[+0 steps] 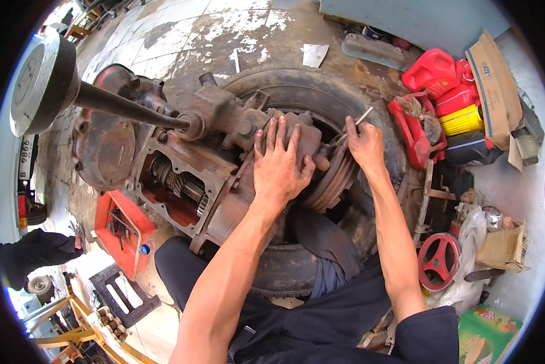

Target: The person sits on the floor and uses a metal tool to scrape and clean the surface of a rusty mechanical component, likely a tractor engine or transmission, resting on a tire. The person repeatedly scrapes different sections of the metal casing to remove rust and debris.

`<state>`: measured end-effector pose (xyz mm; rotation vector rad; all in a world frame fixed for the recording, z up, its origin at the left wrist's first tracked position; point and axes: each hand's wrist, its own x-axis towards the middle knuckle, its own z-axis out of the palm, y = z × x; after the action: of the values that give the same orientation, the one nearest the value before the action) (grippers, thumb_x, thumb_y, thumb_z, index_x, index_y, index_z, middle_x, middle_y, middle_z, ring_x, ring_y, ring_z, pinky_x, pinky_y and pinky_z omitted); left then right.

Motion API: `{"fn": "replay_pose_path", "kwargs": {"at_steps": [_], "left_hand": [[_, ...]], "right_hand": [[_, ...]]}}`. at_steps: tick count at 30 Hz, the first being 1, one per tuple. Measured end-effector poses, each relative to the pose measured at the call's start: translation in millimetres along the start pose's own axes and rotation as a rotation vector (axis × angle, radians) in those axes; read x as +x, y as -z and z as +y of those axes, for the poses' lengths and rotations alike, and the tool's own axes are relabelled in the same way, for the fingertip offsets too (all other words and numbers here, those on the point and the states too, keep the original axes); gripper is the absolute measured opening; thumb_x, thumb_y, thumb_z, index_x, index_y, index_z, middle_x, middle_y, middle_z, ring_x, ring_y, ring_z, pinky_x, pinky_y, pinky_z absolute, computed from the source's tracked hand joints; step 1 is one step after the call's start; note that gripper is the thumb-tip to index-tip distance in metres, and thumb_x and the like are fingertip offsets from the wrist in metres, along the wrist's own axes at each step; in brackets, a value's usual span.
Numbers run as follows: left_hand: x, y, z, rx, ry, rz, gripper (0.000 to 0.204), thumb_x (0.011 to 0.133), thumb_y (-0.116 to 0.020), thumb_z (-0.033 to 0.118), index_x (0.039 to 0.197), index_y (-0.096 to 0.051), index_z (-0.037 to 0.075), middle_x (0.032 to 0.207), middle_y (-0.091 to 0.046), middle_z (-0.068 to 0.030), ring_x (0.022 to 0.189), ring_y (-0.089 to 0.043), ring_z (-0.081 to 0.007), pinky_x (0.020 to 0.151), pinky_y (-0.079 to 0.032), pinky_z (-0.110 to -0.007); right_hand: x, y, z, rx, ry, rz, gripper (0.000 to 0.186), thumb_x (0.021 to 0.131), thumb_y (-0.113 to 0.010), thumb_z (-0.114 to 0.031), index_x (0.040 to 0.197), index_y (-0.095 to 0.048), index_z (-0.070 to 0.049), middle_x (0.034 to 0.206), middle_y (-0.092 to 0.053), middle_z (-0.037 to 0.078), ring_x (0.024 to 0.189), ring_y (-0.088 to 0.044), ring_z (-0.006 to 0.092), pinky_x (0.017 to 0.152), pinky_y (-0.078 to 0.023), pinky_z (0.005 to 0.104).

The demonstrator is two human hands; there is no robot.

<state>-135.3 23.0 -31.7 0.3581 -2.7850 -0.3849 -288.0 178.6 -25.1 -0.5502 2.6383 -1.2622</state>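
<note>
A rusty red gearbox housing with exposed gears lies across a big black tyre on the floor. My left hand rests flat, fingers spread, on the top of the housing near its round clutch plate. My right hand grips a slim metal wrench set against the housing beside that plate. A long dark shaft runs from the housing up to a large round disc at the upper left.
Red and yellow jerry cans and a cardboard box stand at the right. A red handwheel lies lower right, a red tool tray lower left. Another person's dark sleeve shows at the left edge.
</note>
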Motion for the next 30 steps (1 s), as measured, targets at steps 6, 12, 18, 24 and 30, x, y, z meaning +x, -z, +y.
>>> {"fn": "replay_pose_path", "kwargs": {"at_steps": [6,12,18,24,30], "left_hand": [[2.6,1.9,-0.1,0.014,0.003,-0.003,0.068,0.088,-0.057,0.037,0.147,-0.049,0.005,0.159,-0.037,-0.0236,0.151,-0.029,-0.0367,0.124,-0.016,-0.055],[4.2,2.6,2.2,0.014,0.007,-0.016,0.067,0.089,-0.059,0.034,0.149,-0.047,0.007,0.16,-0.034,-0.0212,0.152,-0.026,-0.0354,0.124,-0.014,-0.053],[5.0,1.4,3.8,0.008,0.0,-0.016,0.068,0.088,-0.06,0.033,0.149,-0.046,0.008,0.16,-0.034,-0.0217,0.151,-0.027,-0.0361,0.124,-0.015,-0.053],[6.1,2.3,3.4,0.019,-0.002,0.001,0.068,0.088,-0.06,0.033,0.149,-0.046,0.007,0.159,-0.035,-0.0223,0.151,-0.028,-0.0365,0.123,-0.016,-0.054],[4.3,1.4,2.8,0.016,-0.002,-0.003,0.068,0.087,-0.06,0.034,0.149,-0.046,0.007,0.159,-0.036,-0.0219,0.151,-0.028,-0.0366,0.124,-0.016,-0.054]], "right_hand": [[-2.9,-6.6,-5.2,0.069,-0.113,-0.134,0.038,0.102,-0.058,-0.03,0.084,-0.073,0.0,0.059,-0.068,0.011,0.06,-0.071,0.0237,0.062,-0.053,0.0368],[14.1,0.9,5.6,0.167,-0.05,-0.012,0.043,0.103,-0.057,-0.036,0.083,-0.072,0.0,0.059,-0.065,0.006,0.055,-0.061,0.0146,0.057,-0.047,0.0337],[34.4,-9.2,19.9,0.091,0.045,-0.277,0.045,0.1,-0.057,-0.038,0.084,-0.074,0.0,0.059,-0.067,0.009,0.062,-0.068,0.0214,0.064,-0.052,0.0376],[48.1,-9.1,18.8,0.136,-0.023,-0.205,0.044,0.1,-0.057,-0.037,0.084,-0.074,0.0,0.06,-0.068,0.01,0.062,-0.069,0.0222,0.065,-0.052,0.0377],[35.3,-12.7,26.4,0.171,-0.002,-0.005,0.041,0.101,-0.057,-0.036,0.085,-0.075,-0.002,0.061,-0.069,0.009,0.06,-0.068,0.0204,0.063,-0.052,0.0358]]}}
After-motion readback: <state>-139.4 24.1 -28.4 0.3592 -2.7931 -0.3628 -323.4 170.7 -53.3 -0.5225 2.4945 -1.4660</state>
